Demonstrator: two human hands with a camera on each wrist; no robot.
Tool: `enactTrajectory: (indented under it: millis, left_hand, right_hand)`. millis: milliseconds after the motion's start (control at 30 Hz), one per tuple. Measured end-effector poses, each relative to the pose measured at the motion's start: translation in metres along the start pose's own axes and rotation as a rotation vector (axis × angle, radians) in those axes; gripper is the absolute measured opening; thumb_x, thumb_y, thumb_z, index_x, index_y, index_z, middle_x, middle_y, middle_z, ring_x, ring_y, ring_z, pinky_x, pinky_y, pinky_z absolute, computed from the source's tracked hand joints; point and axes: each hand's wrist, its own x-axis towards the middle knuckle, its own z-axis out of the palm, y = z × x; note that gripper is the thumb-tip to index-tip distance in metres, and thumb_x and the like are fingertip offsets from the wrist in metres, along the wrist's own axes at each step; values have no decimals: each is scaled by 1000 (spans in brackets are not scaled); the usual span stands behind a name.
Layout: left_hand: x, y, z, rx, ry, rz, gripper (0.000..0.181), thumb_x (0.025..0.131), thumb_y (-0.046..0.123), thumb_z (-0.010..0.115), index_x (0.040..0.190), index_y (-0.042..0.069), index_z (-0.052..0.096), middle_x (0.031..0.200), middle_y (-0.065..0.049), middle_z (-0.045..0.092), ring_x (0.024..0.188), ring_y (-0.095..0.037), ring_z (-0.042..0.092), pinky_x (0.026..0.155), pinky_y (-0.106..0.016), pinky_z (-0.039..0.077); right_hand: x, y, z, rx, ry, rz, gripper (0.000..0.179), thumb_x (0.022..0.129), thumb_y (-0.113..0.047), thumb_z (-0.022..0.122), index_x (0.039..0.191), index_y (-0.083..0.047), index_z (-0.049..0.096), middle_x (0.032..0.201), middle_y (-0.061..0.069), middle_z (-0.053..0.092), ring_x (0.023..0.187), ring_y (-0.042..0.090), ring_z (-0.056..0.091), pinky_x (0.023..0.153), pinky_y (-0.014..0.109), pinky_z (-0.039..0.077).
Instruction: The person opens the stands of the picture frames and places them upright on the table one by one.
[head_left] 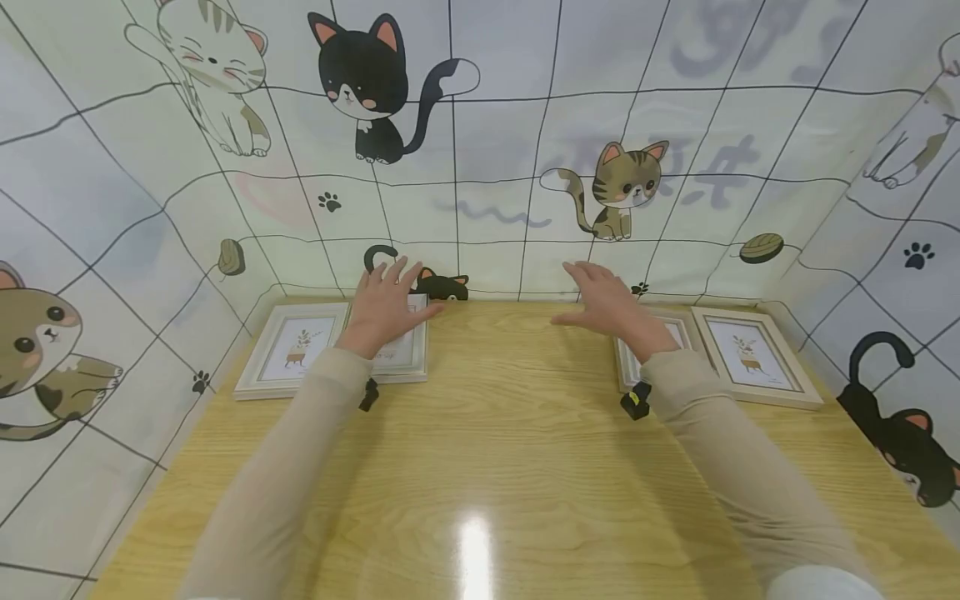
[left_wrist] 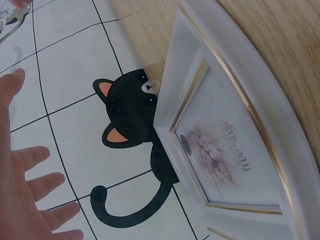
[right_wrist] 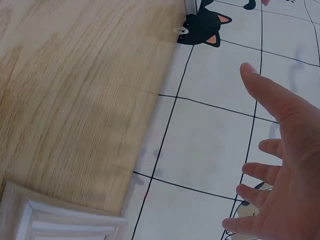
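Fingers spread, my left hand [head_left: 384,307] hovers over a white picture frame [head_left: 421,350] at the back left of the table. In the left wrist view that frame [left_wrist: 240,95] has a gold inner line and a print reading "free style". My right hand [head_left: 609,307] is held up, fingers extended, above a pale frame [head_left: 625,367] at the back right, partly hidden by the hand and forearm. Neither hand holds anything. Beside these lie a white frame [head_left: 258,382] on the far left and a light wood-toned frame [head_left: 806,390] on the far right, each with a potted-plant print.
The wooden table [head_left: 480,433] stretches between the two frame pairs. Behind it and at both sides stand walls covered in cat-patterned sheeting [head_left: 495,142]. Small black devices [head_left: 635,402] hang at the wrists.
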Motion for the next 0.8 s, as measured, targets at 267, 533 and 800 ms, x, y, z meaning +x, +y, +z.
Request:
enactTrajectory:
  millis: [267, 533, 800]
  left_hand:
    - [-8, -9, -1, -12, -5, 0, 91, 90, 75, 45, 160, 21, 22, 167, -11, 21, 150, -43, 23, 125, -59, 16]
    - [-18, -21, 4, -48, -21, -22, 90, 90, 74, 47, 158, 19, 27, 167, -11, 21, 151, -42, 22, 125, -59, 16]
    - [-30, -36, 12, -58, -45, -28, 89, 91, 72, 47, 158, 17, 28, 165, -14, 24, 149, -43, 25, 124, -58, 20]
  right_hand:
    - [5, -13, 8, 19, -22, -30, 102, 87, -52, 72, 160, -7, 16, 164, 24, 18, 150, 46, 18, 123, 64, 17]
    - [11, -31, 20, -3, -44, -78, 102, 87, -54, 70, 159, -5, 17, 163, 24, 21, 150, 44, 22, 124, 59, 21]
    - [18, -49, 36, 39, -46, -114, 99, 87, -53, 71, 159, -7, 20, 162, 22, 25, 149, 44, 25, 122, 59, 25]
